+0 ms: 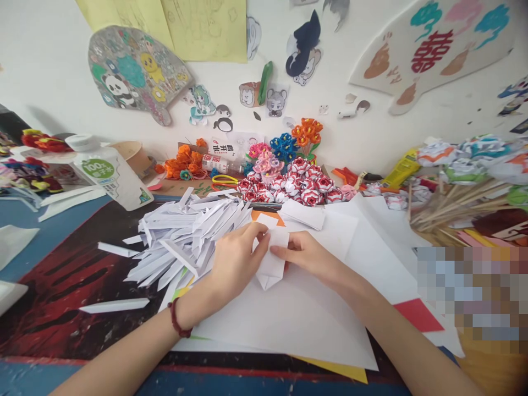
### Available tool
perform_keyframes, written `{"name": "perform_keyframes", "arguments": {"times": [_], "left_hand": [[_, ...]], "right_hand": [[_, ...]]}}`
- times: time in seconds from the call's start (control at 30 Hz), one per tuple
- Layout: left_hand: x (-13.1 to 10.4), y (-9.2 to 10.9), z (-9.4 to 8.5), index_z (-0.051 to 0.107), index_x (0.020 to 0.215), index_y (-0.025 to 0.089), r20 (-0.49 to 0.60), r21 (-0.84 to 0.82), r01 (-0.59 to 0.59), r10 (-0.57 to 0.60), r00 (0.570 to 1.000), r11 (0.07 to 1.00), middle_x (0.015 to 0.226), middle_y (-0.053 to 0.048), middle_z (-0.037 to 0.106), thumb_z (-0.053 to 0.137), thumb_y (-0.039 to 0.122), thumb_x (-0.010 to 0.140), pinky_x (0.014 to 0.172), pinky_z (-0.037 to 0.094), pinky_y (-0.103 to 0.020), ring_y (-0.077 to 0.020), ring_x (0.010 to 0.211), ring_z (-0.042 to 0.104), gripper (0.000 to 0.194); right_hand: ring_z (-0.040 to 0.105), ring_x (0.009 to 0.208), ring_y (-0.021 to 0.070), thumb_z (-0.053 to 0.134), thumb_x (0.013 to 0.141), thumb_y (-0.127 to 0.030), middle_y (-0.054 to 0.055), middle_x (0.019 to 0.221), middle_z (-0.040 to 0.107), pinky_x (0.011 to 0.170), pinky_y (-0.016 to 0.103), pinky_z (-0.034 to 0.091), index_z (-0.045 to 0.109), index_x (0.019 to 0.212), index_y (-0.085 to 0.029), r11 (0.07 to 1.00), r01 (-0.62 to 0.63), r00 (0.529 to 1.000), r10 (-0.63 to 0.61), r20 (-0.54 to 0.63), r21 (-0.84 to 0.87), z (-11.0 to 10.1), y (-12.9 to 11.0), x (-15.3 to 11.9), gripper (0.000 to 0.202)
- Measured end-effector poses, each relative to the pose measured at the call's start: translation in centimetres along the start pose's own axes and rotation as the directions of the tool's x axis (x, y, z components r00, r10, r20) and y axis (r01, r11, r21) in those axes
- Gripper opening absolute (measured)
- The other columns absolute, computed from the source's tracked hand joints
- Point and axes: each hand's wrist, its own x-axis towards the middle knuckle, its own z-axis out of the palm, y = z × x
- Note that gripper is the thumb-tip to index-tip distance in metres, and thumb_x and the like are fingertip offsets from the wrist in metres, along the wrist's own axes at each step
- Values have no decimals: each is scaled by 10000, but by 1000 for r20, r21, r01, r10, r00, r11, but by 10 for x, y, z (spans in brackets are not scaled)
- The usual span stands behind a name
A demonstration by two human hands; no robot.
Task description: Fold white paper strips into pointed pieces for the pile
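Between both hands is a small piece of folded white paper (271, 270), its lower end creased to a blunt point. My left hand (237, 256) pinches its upper left side with thumb and forefinger. From the right, my right hand (303, 253) grips the paper's edge, thumb on top and the other fingers partly hidden behind. Large white sheets (322, 313) lie under the hands. Just left of my left hand spreads a heap of folded white paper strips (193, 225). A small stack of white paper (303, 213) sits beyond my right hand.
Red-and-white paper flowers (292, 184) line the back by the wall. A white bottle (111, 173) stands at the left, leaning in view. Wooden sticks (449, 206) are bundled at the right. Loose strips (115, 305) lie on the dark mat (82, 269).
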Motion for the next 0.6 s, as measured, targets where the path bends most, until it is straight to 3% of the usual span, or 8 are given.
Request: {"name": "perform_keyframes", "arguments": {"times": [0.2,0.37,0.5,0.6], "left_hand": [[-4,-5,1,596,931,188,-30,204,-220,230,973,954,774,-32,671,426,213,930,619,347,-276,-147,666,576,173],[-6,-5,-6,596,991,148,72,457,-472,498,864,754,746,-43,654,422,131,923,576,291,-316,-155,621,535,188],[-5,-3,-9,584,1033,132,56,506,-520,576,816,688,732,-28,640,447,112,914,556,291,-315,-144,600,517,182],[-4,-5,-7,576,1041,131,31,472,-517,573,819,714,766,-24,647,466,127,915,562,310,-309,-138,626,533,167]], "right_hand": [[575,675,164,618,808,-473,37,756,636,596,259,410,643,791,-131,998,9,997,-14,-70,-65,-1,1,2,344],[503,590,127,616,795,-518,2,660,551,534,237,352,569,703,-133,996,15,996,-22,-87,-85,0,2,2,399],[464,570,119,602,800,-529,-16,613,488,516,236,328,534,663,-141,987,28,990,-49,-129,-157,-1,4,3,418],[470,573,124,593,813,-514,-8,622,506,514,240,335,548,669,-143,984,36,985,-64,-159,-174,0,2,3,401]]}}
